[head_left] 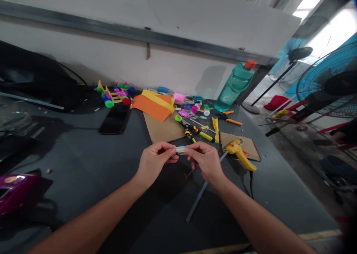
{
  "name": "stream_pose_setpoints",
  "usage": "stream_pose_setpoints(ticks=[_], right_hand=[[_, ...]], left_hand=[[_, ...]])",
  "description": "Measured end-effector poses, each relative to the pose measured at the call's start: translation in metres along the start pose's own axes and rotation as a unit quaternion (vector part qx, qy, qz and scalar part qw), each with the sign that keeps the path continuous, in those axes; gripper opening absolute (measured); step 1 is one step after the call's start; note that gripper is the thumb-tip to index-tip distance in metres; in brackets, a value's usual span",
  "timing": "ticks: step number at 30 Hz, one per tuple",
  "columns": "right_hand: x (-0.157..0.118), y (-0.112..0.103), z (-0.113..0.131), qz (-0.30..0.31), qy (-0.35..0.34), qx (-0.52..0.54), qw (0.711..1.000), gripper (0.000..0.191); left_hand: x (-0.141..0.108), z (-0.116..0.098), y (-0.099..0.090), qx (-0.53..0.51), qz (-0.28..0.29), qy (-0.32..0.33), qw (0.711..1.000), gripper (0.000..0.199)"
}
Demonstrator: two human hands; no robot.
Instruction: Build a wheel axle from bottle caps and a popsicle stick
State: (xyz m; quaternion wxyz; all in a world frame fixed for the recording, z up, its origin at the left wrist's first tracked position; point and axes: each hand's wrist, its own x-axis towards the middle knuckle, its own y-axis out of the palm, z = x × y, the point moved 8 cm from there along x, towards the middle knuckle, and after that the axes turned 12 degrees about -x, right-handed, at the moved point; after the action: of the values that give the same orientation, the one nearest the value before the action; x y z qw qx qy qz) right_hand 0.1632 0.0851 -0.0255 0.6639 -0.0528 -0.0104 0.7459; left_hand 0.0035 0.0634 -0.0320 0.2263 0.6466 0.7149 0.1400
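My left hand [155,161] and my right hand [205,161] meet above the dark table, their fingertips pinching a small white and blue piece [180,150]. It is too small to tell exactly what it is. Just beyond my right hand lies a yellow hot glue gun [238,152] on a cardboard sheet [240,146]. It does not touch either hand. A second cardboard piece [161,129] lies ahead of my left hand, under an orange paper sheet [150,106] with yellow strips [157,99].
A black phone [115,119] lies left of the papers. Several colourful craft parts, yellow-handled tools [198,133] and orange-handled pliers [228,118] are scattered at the back, near a green bottle [234,88]. A grey rod [205,183] lies under my right wrist. A standing fan [326,79] is off the table's right edge.
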Motion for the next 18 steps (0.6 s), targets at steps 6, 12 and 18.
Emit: stream_pose_setpoints(ticks=[6, 12, 18], right_hand=[[0.0003, -0.0001, 0.0008, -0.003, -0.002, -0.009, 1.000, 0.013], [0.0001, 0.0005, 0.0015, -0.006, 0.001, -0.013, 1.000, 0.021], [0.0000, -0.0004, 0.0008, -0.013, 0.009, -0.036, 0.999, 0.021]], left_hand=[[0.0005, 0.0017, 0.0004, -0.004, 0.002, -0.006, 1.000, 0.016], [0.0020, 0.0029, -0.0047, -0.012, -0.019, -0.008, 1.000, 0.019], [0.0015, 0.0043, -0.0048, -0.014, -0.020, -0.012, 1.000, 0.019]])
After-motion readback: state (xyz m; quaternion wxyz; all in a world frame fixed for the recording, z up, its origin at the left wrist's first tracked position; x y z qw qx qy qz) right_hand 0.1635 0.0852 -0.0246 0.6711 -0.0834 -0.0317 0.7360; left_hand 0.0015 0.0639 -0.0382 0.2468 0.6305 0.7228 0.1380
